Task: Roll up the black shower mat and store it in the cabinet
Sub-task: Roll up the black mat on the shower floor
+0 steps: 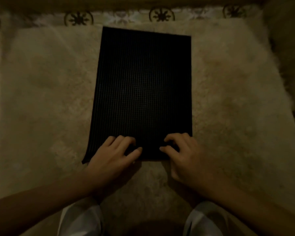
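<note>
Both hands rest on the near edge of the black shower mat (141, 92). Left hand (114, 157) sits near the near-left corner, fingers curled onto the surface; right hand (182, 155) sits near the near-right corner, likewise curled. Whether either pinches the edge or only presses on it cannot be told. Hands are apart, with bare mat between them.

Mat lies flat and unrolled on a pale patterned rug (49, 92); its near-left corner lifts slightly. No cabinet is in view.

Assessment: rolling not yet begun. Recommend a tight, even first turn, both hands advancing together so the roll stays square.
</note>
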### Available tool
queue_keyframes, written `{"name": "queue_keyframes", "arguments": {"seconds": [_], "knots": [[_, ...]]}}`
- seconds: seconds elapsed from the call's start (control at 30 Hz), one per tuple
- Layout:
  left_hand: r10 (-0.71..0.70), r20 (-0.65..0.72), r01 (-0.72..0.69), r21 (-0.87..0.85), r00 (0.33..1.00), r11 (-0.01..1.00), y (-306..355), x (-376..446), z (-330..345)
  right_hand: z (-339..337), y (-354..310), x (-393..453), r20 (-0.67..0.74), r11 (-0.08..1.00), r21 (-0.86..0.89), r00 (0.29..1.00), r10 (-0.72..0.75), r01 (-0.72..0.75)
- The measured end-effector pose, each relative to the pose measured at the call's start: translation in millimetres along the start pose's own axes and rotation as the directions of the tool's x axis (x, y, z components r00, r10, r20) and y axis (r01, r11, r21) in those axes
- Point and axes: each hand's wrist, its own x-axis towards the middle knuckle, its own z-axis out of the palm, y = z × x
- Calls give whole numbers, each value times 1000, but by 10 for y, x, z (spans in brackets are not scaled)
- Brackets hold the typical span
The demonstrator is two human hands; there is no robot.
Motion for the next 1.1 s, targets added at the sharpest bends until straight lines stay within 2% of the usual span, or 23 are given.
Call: {"name": "queue_keyframes", "arguments": {"seconds": [0.13,0.2,0.3,0.53,0.73,0.9,1.1], "knots": [[174,-46,-174,-17,984,985,-162,32,25,186,-64,31,-24,984,-54,985,-171,169],[218,-19,-219,-58,976,974,-244,95,10,249,20,-26,-36,964,-73,966,-257,254],[247,-12,-246,-163,969,956,-305,129,26,306,155,-76,-40,952,-71,952,-303,299],[197,-51,-204,-251,979,946,-345,109,106,315,235,154,-76,956,25,954,-289,292],[179,-105,-201,-275,978,940,-395,109,86,275,295,209,-46,960,-12,959,-281,281],[280,-53,-284,-257,959,924,-517,188,-10,213,360,300,21,971,64,972,-234,232],[240,-36,-238,-328,970,914,-604,274,-68,162,406,371,22,966,95,969,-244,241]]}}
